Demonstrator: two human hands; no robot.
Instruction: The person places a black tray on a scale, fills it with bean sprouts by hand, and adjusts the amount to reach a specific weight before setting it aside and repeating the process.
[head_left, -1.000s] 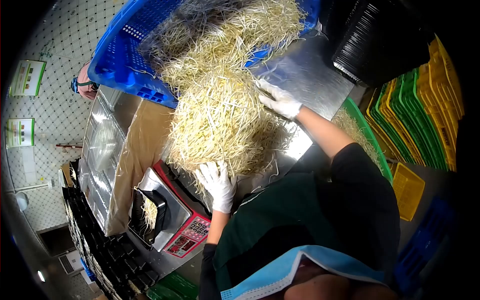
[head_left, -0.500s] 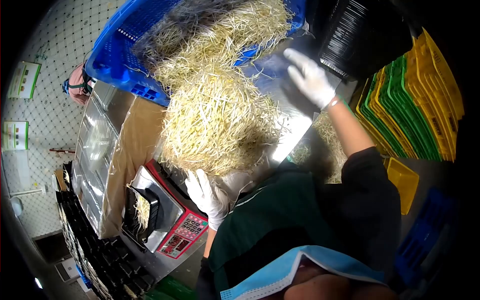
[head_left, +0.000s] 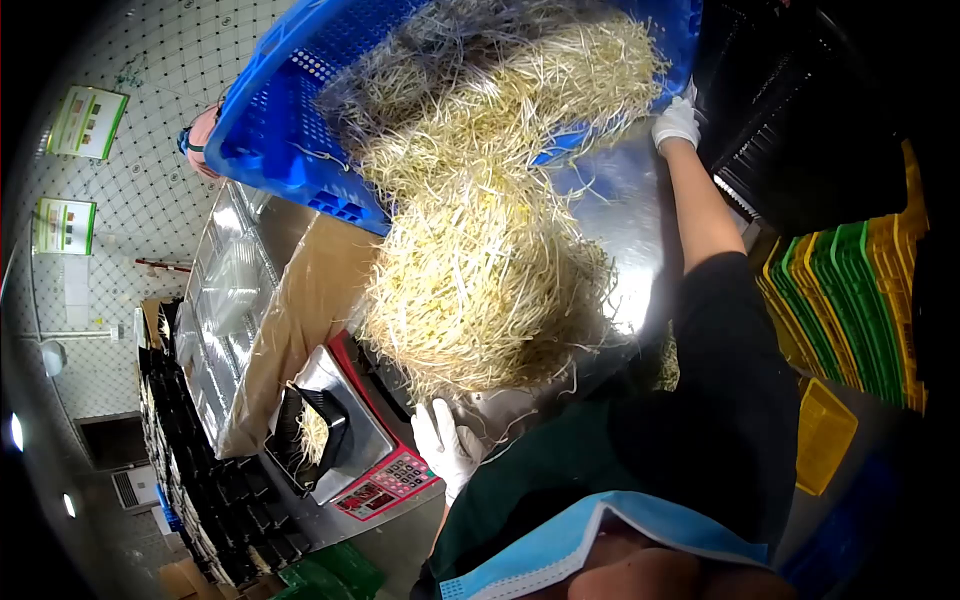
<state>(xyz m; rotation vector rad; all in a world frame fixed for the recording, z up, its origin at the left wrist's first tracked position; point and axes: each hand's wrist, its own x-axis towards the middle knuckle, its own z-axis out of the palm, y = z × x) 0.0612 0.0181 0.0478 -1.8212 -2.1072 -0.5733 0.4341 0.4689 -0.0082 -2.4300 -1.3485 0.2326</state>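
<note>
A big heap of bean sprouts [head_left: 480,290] lies on the metal table [head_left: 640,230], joined to more sprouts inside a blue crate [head_left: 265,150]. At the heap's near edge, my left hand [head_left: 447,445], in a white glove, lies with fingers stretched, beside a red scale [head_left: 385,480]. A black tray [head_left: 325,425] with a few sprouts sits on the scale. My gloved right hand [head_left: 677,125] is reached out to the crate's right corner, beside stacked black trays [head_left: 790,140]. Its fingers look curled in; what they hold, if anything, is hidden.
Stacked yellow and green crates [head_left: 850,300] stand at the right, above a yellow bin [head_left: 825,435]. Plastic-wrapped clear trays [head_left: 235,290] lie left of the heap. More black trays [head_left: 190,450] are piled at the lower left. Part of a person in pink [head_left: 203,140] shows behind the crate.
My right hand has moved from above the table out to the crate's corner by the black trays, and its fingers have curled. My left hand stays by the heap. The view has shifted.
</note>
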